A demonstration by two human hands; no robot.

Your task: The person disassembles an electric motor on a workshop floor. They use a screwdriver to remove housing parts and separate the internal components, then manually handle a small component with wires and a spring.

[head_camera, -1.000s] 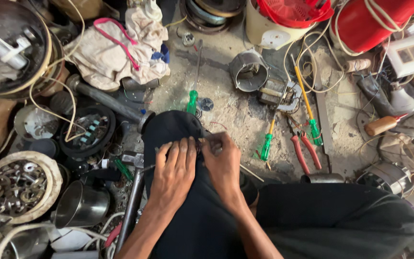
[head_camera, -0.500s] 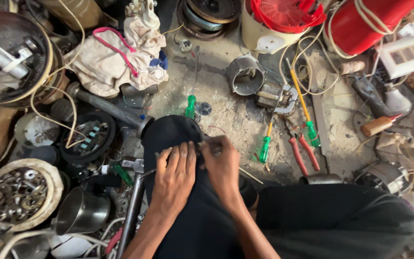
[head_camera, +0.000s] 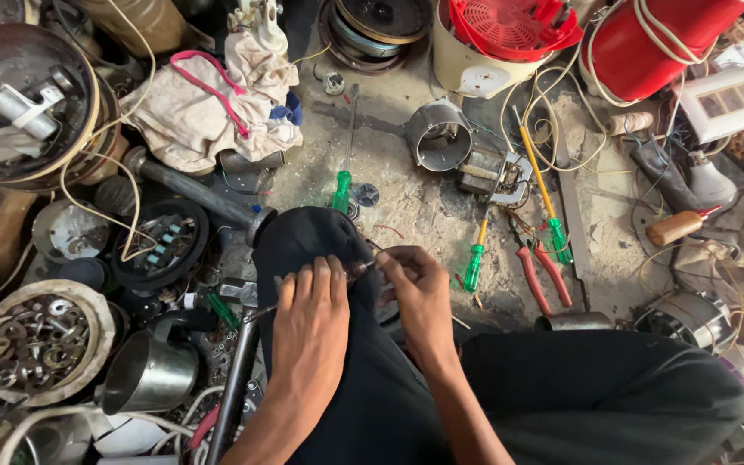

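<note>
On raised knee, small metal part [head_camera: 360,269], pinched between both hands' fingers [head_camera: 387,261]

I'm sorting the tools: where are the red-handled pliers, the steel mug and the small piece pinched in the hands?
red-handled pliers [head_camera: 544,280], head view, on the handles.
steel mug [head_camera: 150,372], head view, on its side wall.
small piece [head_camera: 360,270], head view, between the fingertips.

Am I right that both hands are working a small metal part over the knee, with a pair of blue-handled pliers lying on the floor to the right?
Not quite: the pliers have red handles, not blue, as the head view shows. The rest holds: the left hand and right hand meet on a small metal part over the dark-clothed knee, pliers on the floor to the right.
</note>
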